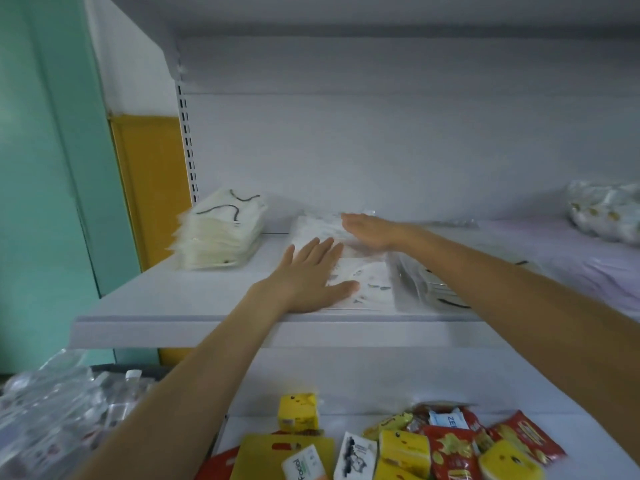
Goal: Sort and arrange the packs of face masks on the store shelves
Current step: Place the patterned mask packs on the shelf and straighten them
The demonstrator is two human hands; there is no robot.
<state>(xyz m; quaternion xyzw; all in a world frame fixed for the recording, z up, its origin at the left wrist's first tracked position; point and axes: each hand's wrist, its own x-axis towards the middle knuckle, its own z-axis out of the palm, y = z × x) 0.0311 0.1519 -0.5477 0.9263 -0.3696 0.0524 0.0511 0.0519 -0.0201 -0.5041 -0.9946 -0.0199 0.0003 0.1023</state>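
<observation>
A white patterned mask pack (370,285) lies flat on the white shelf (207,327). My left hand (311,275) presses on its left part with straight fingers. My right hand (370,232) lies flat, fingers straight, on a clear pack of white masks (317,228) farther back. A stack of cream mask packs with black ear loops (221,233) stands at the shelf's left end. A clear pack with black-looped masks (433,289) lies under my right forearm.
Lilac packs (588,271) and a bundle of wrapped white items (606,213) fill the shelf's right end. On the lower shelf lie yellow tissue packs (299,412), red snack bags (450,452) and a Facial pack (304,464). Wrapped water bottles (59,407) stand at lower left.
</observation>
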